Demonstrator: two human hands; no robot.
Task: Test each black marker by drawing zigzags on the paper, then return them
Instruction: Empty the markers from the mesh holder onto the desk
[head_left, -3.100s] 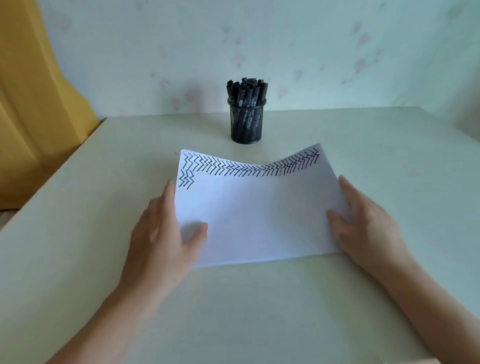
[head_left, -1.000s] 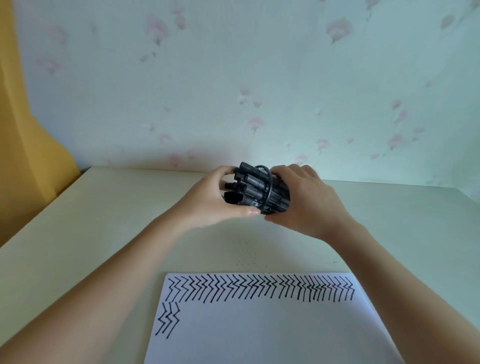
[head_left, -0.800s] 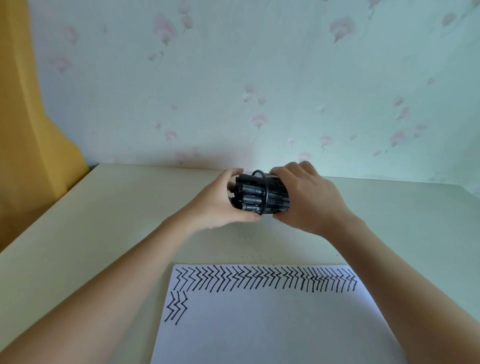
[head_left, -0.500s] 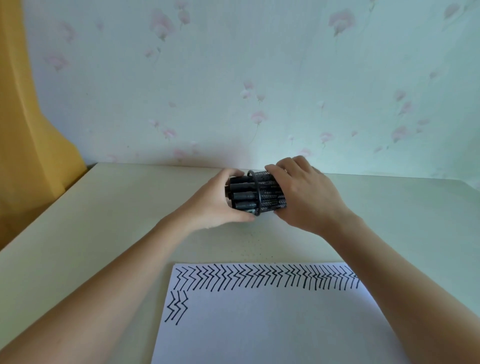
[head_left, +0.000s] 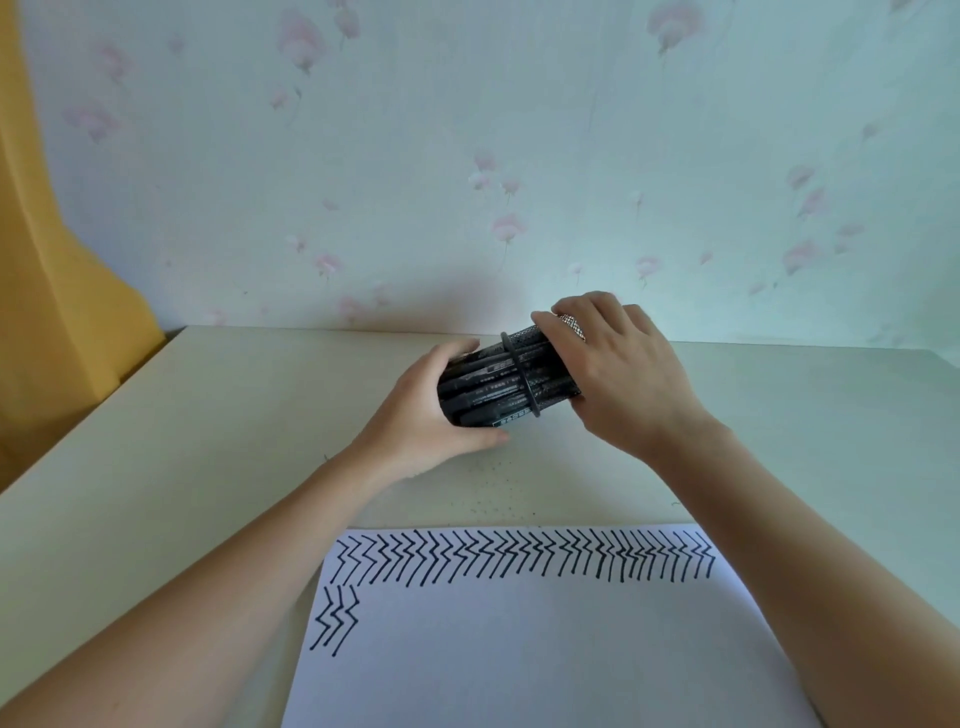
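A black mesh pen holder (head_left: 540, 366) lies tipped on its side above the table, mouth to the left. My right hand (head_left: 623, 379) grips its body and base. A bundle of black markers (head_left: 478, 389) sticks out of the mouth, and my left hand (head_left: 421, 415) cups around their ends. Near the front of the table lies the white paper (head_left: 519, 649), with a row of black zigzags along its far edge and a few more at the left.
The cream table (head_left: 208, 441) runs back to a pale flowered wall (head_left: 467, 182). A yellow curtain (head_left: 52, 286) hangs at the left past the table's edge. Small black specks dot the table between holder and paper.
Both hands left the paper and took up the holder. Over the last second the holder has tipped further on its side, and the markers have slid out leftwards into my left hand.
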